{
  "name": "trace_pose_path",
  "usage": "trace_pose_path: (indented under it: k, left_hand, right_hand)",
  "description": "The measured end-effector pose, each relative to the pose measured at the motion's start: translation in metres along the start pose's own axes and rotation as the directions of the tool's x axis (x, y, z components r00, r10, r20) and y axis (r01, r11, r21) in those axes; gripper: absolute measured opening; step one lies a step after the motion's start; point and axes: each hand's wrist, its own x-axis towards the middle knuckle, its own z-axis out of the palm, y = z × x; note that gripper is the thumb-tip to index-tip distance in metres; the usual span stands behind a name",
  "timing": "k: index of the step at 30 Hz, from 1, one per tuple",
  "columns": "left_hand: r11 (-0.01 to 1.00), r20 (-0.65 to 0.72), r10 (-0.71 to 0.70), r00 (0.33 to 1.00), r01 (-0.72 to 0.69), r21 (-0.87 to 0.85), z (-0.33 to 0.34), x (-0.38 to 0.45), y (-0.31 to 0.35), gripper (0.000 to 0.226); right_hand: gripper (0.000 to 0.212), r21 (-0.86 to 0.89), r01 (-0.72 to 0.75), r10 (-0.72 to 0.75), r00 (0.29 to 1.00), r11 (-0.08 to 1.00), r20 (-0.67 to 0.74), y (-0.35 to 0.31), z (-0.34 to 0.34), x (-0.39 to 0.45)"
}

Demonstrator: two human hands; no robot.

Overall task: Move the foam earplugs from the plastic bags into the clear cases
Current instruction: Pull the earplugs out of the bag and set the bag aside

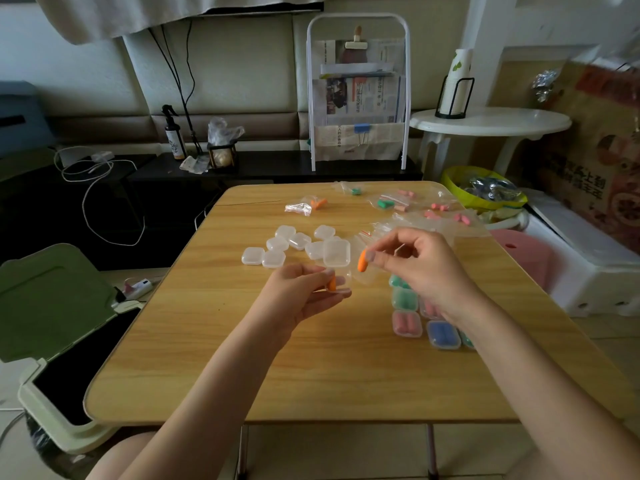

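Observation:
My left hand (pixel 304 292) holds an open clear case (pixel 336 265) above the wooden table (pixel 277 368); its lid stands up and one orange earplug (pixel 331 284) lies in its base. My right hand (pixel 415 265) pinches a second orange earplug (pixel 362 262) just right of the case, and a clear plastic bag (pixel 367 277) hangs under its fingers. Several empty clear cases (pixel 277 247) lie beyond my left hand. Filled cases (pixel 407 323) with pink, green and blue earplugs sit under my right wrist. Bags of earplugs (pixel 391 202) lie at the far right.
A green bin (pixel 59 327) with its lid up stands left of the table. A black bench (pixel 263 168), a white rack of newspapers (pixel 358 98) and a white side table (pixel 491 123) lie beyond. A pink stool (pixel 523 251) and a white box (pixel 588 268) sit to the right.

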Motion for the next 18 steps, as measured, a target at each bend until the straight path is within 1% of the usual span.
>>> trace_pose_path:
  k: [1,3,7,11,13,15,18]
  left_hand:
    - [1.0,0.01,-0.001,1.0,0.001,-0.001,0.002,0.0,0.0,0.004]
    - [1.0,0.029,-0.003,1.0,0.003,-0.003,0.004,0.001,0.001,0.005]
    - [1.0,0.086,-0.009,0.996,0.01,-0.008,0.007,0.001,0.001,0.01]
    - [0.999,0.121,-0.02,0.992,0.025,-0.037,0.007,0.001,0.001,0.02]
    - [0.998,0.128,-0.017,0.992,0.024,-0.055,0.004,0.001,0.002,0.018]
    - [0.998,0.135,-0.015,0.991,0.023,-0.06,0.003,0.0,0.002,0.013]
    - [0.998,0.128,-0.019,0.992,0.027,-0.064,0.002,-0.001,0.002,0.017]
  right_hand:
    - [0.004,-0.035,0.014,-0.013,0.999,0.999,0.035,0.001,0.002,0.0]
    - [0.004,-0.078,0.048,-0.044,0.998,0.996,0.052,0.004,0.005,0.0]
    - [0.003,-0.108,0.058,-0.055,0.998,0.992,0.035,0.007,0.006,0.0]
    - [0.006,-0.208,0.063,-0.053,0.997,0.976,0.052,0.01,0.011,-0.001]
    - [0.008,-0.243,0.074,-0.067,0.997,0.967,0.039,0.01,0.013,-0.002]
    - [0.006,-0.274,0.113,-0.113,0.993,0.955,0.015,0.008,0.015,-0.003]
    - [0.013,-0.294,0.154,-0.158,0.987,0.943,0.011,0.007,0.019,-0.006]
